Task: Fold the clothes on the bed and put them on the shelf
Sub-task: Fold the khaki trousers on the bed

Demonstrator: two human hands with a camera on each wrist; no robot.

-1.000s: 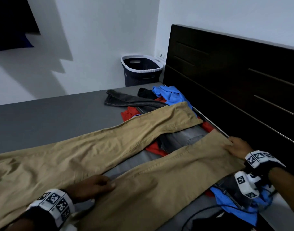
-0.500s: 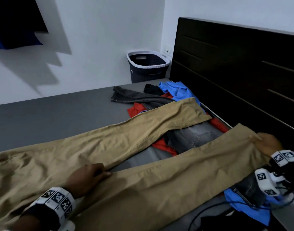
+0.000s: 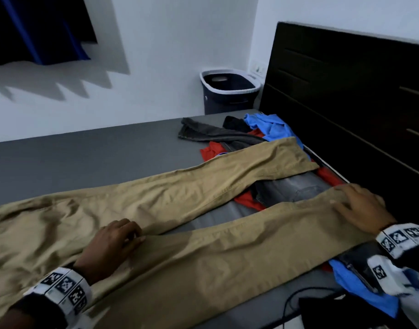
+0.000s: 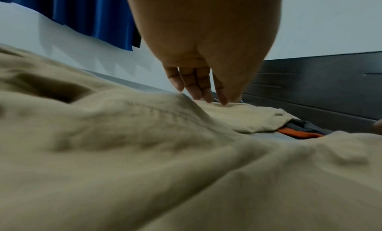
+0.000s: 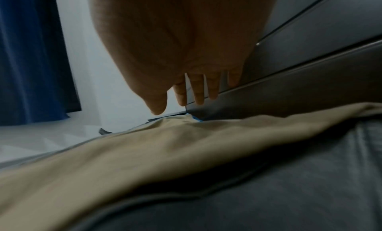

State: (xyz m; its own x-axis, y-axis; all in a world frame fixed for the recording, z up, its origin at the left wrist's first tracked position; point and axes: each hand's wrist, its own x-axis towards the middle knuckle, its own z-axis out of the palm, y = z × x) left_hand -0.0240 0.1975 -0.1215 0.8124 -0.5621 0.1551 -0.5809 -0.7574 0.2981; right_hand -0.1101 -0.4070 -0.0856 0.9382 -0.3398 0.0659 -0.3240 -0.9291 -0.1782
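Khaki trousers (image 3: 203, 191) lie spread on the grey bed (image 3: 85, 157), both legs pointing toward the headboard. My left hand (image 3: 123, 236) rests on the fabric where the legs split; in the left wrist view its straight fingertips (image 4: 204, 95) touch the trousers (image 4: 144, 152). My right hand (image 3: 355, 205) lies flat with spread fingers on the cuff end of the near leg. In the right wrist view its fingers (image 5: 196, 94) are straight, just over the khaki cloth (image 5: 144, 149). Neither hand grips anything.
A pile of clothes lies under and beyond the leg ends: a blue shirt (image 3: 270, 127), a red garment (image 3: 211, 150), dark jeans (image 3: 203, 132), grey jeans (image 3: 294, 188). The dark headboard (image 3: 346, 103) stands right, a laundry basket (image 3: 230, 91) behind. Another blue garment (image 3: 353, 286) and a cable (image 3: 289, 302) lie bottom right.
My right hand has slid along the near trouser leg toward the headboard, and that leg now lies straighter. My left hand has stayed where the legs split.
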